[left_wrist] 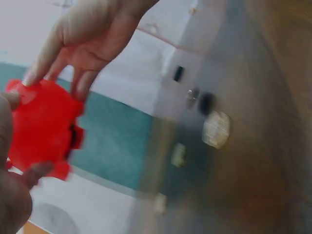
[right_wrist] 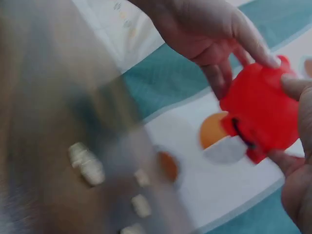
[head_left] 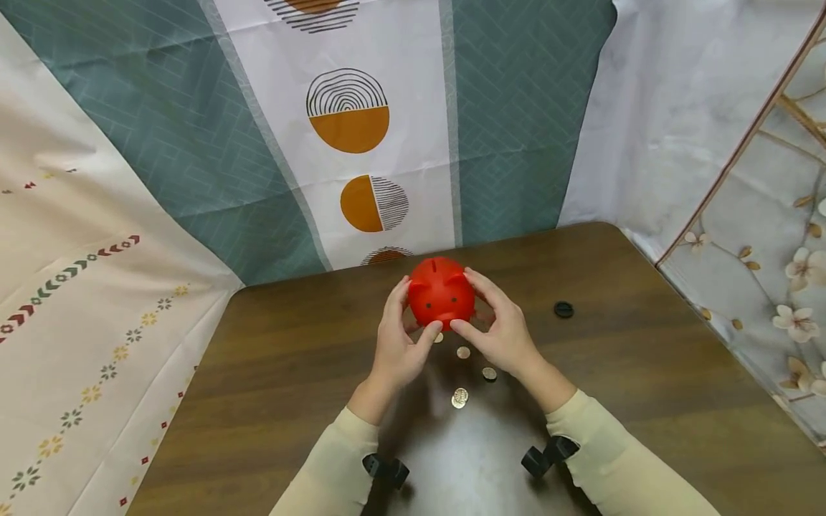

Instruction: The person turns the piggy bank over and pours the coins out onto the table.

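Note:
Both hands hold a red piggy bank [head_left: 442,292] up over the table, its face toward me and a coin slot on its top. My left hand [head_left: 401,345] grips its left side, thumb near the snout. On the other side my right hand [head_left: 500,322] grips it the same way. In the left wrist view the piggy bank [left_wrist: 44,126] has a dark opening in its underside; the right wrist view also shows the piggy bank [right_wrist: 263,107] with this opening. Below the hands lie several gold-coloured coins [head_left: 459,398] on the wood.
A round black cap [head_left: 563,309] lies on the brown wooden table [head_left: 297,358], right of the hands. Patterned cloths hang behind and at both sides, with the teal and white cloth [head_left: 516,143] along the back edge. Black wrist cameras [head_left: 548,456] sit on the sleeves.

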A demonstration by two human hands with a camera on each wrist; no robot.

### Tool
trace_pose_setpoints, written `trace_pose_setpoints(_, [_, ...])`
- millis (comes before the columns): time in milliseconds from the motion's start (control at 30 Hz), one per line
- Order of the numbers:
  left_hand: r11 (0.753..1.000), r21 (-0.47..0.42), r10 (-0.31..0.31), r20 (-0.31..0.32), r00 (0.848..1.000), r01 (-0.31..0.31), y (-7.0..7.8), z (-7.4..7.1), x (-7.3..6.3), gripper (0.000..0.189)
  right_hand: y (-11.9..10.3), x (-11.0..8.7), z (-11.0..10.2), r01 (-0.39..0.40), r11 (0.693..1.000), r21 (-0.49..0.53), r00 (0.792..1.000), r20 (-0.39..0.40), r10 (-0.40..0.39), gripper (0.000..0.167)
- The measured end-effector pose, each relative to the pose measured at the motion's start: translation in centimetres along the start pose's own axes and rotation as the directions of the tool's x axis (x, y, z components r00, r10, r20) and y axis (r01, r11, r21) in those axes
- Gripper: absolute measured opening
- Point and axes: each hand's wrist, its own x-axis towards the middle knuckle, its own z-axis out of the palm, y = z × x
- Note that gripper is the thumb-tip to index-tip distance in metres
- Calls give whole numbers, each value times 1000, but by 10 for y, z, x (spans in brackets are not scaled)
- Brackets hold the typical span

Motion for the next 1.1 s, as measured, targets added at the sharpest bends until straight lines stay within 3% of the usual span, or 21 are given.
trace_pose_setpoints(67, [994,42,102,-31,994,-101,12,-4,6,76,0,4,-2,105,994,-10,994,-29,-106,72])
trace_pose_setpoints(100, [993,63,105,-34,994,-103,15,-5,9,75,1,6,-2,108,994,-5,994,-32,-108,72])
trace_pose_setpoints(133, [994,69,82,-23,996,-80,16,-6,12,73,5,8,-3,86,996,0,996,-25,-86,71])
trace_pose_setpoints(200, [997,69,-34,24,999,33,9,-6,13,71,16,9,-2,-28,999,19,1000,12,28,69])
trace_pose_setpoints(233, [991,77,-117,56,992,112,1,-6,12,71,25,8,-1,-108,994,22,994,36,107,69])
trace_pose_setpoints(300, [966,89,-252,114,961,243,-7,-5,8,70,34,4,0,-240,971,14,968,80,238,69])
trace_pose_setpoints(400, [947,97,-318,147,937,306,-15,-4,1,71,44,-4,4,-305,952,13,948,103,302,70])
trace_pose_setpoints(500, [946,96,-322,141,936,311,-18,-2,-3,70,47,-7,7,-301,954,13,949,102,298,69])
trace_pose_setpoints(567, [961,101,-269,113,957,258,-17,-2,-4,70,45,-7,8,-252,968,17,965,81,250,70])
trace_pose_setpoints(600, [975,88,-212,93,973,204,-16,-2,-4,70,42,-6,8,-196,980,21,979,62,194,70])
trace_pose_setpoints(667, [998,52,-24,39,999,22,-9,-3,-1,71,33,-5,7,-33,998,45,999,5,33,72])
trace_pose_setpoints(733, [985,42,166,-16,986,-165,-1,-5,3,73,21,-3,5,122,991,57,991,-54,-119,74])
trace_pose_setpoints(767, [976,43,216,-31,976,-215,2,-6,4,73,16,-2,4,161,985,60,985,-72,-157,74])
trace_pose_setpoints(800, [973,47,226,-35,974,-224,5,-7,6,73,11,0,3,170,984,61,983,-76,-165,74])
trace_pose_setpoints(867, [988,72,141,-15,990,-139,4,-7,7,72,4,2,2,86,993,82,995,-53,-82,71])
trace_pose_setpoints(933, [995,97,-41,39,998,37,-2,-7,4,72,1,0,3,-68,994,89,998,2,69,68])
trace_pose_setpoints(1000, [980,117,-174,85,981,163,-9,-6,-2,73,-1,-4,3,-190,978,84,981,50,186,67])
trace_pose_setpoints(1100, [969,102,-233,104,967,223,-14,-4,-10,75,1,-9,5,-258,963,83,964,83,251,69])
